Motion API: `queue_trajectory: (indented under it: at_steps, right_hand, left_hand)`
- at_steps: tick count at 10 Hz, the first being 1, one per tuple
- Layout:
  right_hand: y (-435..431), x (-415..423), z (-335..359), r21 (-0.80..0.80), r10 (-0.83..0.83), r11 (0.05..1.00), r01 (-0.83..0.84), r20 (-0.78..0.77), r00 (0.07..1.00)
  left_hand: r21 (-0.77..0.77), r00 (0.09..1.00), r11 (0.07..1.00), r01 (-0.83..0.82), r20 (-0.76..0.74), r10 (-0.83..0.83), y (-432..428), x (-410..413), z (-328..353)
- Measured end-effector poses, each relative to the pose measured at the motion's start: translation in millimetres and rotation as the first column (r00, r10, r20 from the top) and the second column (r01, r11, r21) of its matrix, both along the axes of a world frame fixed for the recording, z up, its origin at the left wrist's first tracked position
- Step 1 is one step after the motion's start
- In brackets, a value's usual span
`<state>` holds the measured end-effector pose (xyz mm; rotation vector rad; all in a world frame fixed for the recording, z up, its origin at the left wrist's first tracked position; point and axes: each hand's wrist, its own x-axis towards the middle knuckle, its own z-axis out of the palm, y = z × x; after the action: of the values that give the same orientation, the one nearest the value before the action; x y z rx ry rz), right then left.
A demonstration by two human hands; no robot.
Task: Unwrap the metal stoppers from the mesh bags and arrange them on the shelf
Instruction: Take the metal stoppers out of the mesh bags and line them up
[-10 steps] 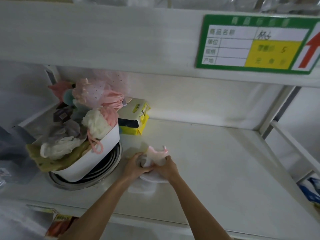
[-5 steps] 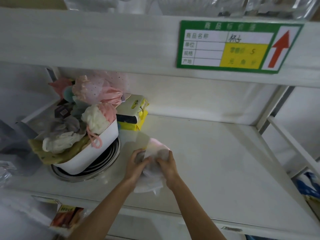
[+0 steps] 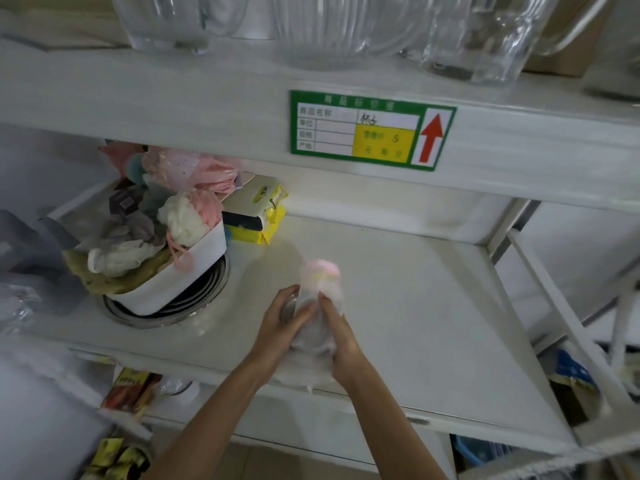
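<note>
Both hands hold one white mesh bag (image 3: 320, 289) with a pink top end, raised a little above the white shelf (image 3: 433, 306). My left hand (image 3: 280, 323) grips its left side, where a rim of the metal stopper (image 3: 289, 308) shows through the mesh. My right hand (image 3: 341, 337) pinches the bag's right side. The bag's lower end hangs down between my wrists. Most of the stopper is hidden by mesh and fingers.
A white bin (image 3: 180, 278) heaped with bath puffs and mesh bags sits on stacked metal rings (image 3: 162, 311) at the left. Yellow packets (image 3: 258, 216) lie behind it. Glassware (image 3: 474, 36) stands on the upper shelf above a green price label (image 3: 372, 129). Another rack (image 3: 568, 327) is at right.
The bag has been lifted off the shelf and stood upright between my hands, pink end up. The view has tilted up, showing the glassware above.
</note>
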<state>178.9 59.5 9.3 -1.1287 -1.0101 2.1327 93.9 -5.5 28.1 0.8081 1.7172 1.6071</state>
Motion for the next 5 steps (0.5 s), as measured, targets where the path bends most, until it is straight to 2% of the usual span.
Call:
queue_trajectory:
  at_steps: [1,3,4,5]
  right_hand:
    - [-5.9,9.5,4.5,-0.025,-0.001,1.0,-0.001,-0.064,0.998]
    - [-24.6,10.2,4.7,-0.099,-0.008,0.995,-0.005,-0.137,0.991]
    - [-27.0,4.5,7.3,-0.074,-0.022,0.997,0.015,-0.097,0.995]
    - [-27.9,-5.2,9.3,0.017,0.019,1.0,-0.019,-0.025,1.0]
  left_hand:
    - [0.015,0.998,1.0,0.013,-0.067,-0.011,-5.4,8.0,2.9]
    - [-0.038,0.984,0.99,-0.138,-0.117,0.132,-15.8,14.8,-5.4]
    - [-0.087,0.998,0.996,-0.014,0.057,0.02,-20.1,4.3,-2.9]
    - [-0.066,0.976,0.996,0.067,0.209,-0.052,-23.6,-4.3,0.7]
